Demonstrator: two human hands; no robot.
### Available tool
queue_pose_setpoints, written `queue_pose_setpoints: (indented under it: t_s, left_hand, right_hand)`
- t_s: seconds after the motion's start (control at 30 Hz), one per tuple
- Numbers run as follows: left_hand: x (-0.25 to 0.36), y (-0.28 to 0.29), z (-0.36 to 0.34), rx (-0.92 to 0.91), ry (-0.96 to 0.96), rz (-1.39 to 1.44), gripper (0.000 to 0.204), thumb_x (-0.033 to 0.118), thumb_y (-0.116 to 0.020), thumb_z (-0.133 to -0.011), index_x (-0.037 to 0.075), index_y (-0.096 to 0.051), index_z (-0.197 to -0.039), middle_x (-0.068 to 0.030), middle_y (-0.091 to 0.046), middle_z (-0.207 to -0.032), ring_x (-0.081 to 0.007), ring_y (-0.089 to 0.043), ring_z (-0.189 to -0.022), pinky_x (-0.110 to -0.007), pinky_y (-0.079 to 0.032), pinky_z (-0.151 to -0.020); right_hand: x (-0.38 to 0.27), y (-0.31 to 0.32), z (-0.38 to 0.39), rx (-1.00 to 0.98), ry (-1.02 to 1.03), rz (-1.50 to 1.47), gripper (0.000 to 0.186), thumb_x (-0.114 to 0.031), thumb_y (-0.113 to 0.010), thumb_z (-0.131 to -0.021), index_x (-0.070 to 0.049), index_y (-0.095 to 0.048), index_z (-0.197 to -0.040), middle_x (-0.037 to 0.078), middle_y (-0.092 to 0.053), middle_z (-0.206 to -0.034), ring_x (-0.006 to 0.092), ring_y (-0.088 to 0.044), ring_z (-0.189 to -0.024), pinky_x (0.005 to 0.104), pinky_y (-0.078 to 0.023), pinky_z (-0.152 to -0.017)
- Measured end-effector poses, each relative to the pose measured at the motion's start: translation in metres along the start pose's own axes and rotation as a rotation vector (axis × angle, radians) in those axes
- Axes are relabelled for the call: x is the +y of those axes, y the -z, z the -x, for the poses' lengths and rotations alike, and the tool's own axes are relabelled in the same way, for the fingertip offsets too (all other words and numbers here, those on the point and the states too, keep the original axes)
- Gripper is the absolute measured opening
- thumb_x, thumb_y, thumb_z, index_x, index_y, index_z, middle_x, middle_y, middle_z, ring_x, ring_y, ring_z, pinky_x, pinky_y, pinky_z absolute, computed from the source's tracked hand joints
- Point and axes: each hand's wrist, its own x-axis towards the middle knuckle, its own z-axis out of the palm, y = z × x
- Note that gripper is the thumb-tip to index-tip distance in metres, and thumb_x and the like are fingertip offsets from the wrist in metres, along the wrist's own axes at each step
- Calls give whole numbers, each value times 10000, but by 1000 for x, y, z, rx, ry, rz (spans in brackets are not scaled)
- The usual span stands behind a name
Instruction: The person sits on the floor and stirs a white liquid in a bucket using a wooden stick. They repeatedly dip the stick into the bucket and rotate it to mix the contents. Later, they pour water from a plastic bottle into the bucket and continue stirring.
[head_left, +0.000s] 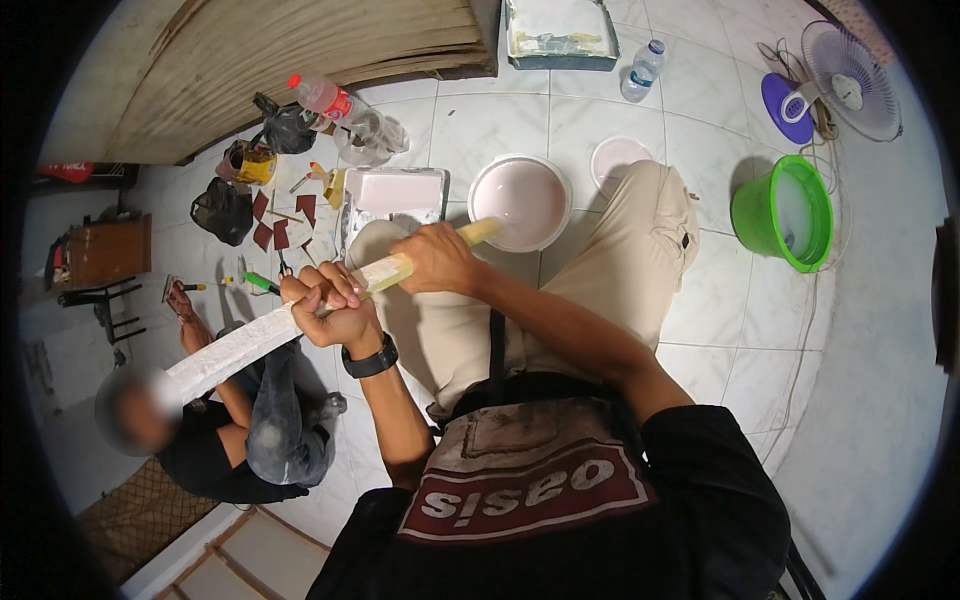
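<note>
A long wooden slat (pixel 235 350) slants across in front of me. Its left part is coated white, while its right end shows bare yellowish wood. My left hand (pixel 335 305), with a black watch at the wrist, has its fingers closed round the slat near the middle. Farther right, my right hand (pixel 437 260) grips it close to the bare end. That end reaches over the near rim of a round white bucket (pixel 520 158) of pale pink paint; I cannot tell whether it touches. Left of the bucket is a paint tray (pixel 440 180), partly behind my knee.
At left another person (pixel 215 445) sits on the floor, near the slat's far end. Dark red sandpaper pieces (pixel 281 235) and black bags (pixel 222 212) lie beyond. A round lid (pixel 618 160), bottle (pixel 642 72), green bucket (pixel 785 215) and fan (pixel 845 90) stand right.
</note>
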Motion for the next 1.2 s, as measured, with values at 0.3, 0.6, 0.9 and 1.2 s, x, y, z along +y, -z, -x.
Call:
queue_pose_setpoints:
  t_s: [0.3,0.6,0.9,1.2]
  left_hand:
    - [-47,-35,-17,14,64,-5,242,153,-498,-808,146,-286,-691,4,-323,-544,-115,-319,-413,-262,-313,-409]
    - [-89,-168,-67,-238,114,-311,199,125,-688,-855,53,-620,-682,10,-531,-543,-87,-511,-437,-251,-394,-376]
    - [-121,-256,-24,-434,-300,-287,259,218,-786,-681,8,-677,-787,-225,-672,-681,-390,-691,-656,-429,-563,-613]
    - [-89,-278,36,-591,34,-418,264,215,-798,-639,49,-728,-832,-212,-673,-668,-420,-680,-647,-459,-567,-631]
  right_hand:
    - [43,29,-17,109,-9,89,162,-252,-703,-660,-108,-722,-732,192,-679,-693,405,-685,-676,470,-564,-656]
    - [66,92,-21,437,-171,-383,128,-44,-657,-818,-13,-644,-694,120,-644,-621,214,-603,-563,386,-495,-581]
    - [152,141,9,609,-53,-360,143,-144,-705,-864,-11,-652,-877,101,-650,-766,221,-584,-679,372,-513,-676]
    - [105,145,70,761,-291,-1137,215,-135,-632,-877,-80,-496,-720,55,-498,-606,195,-455,-528,355,-448,-578]
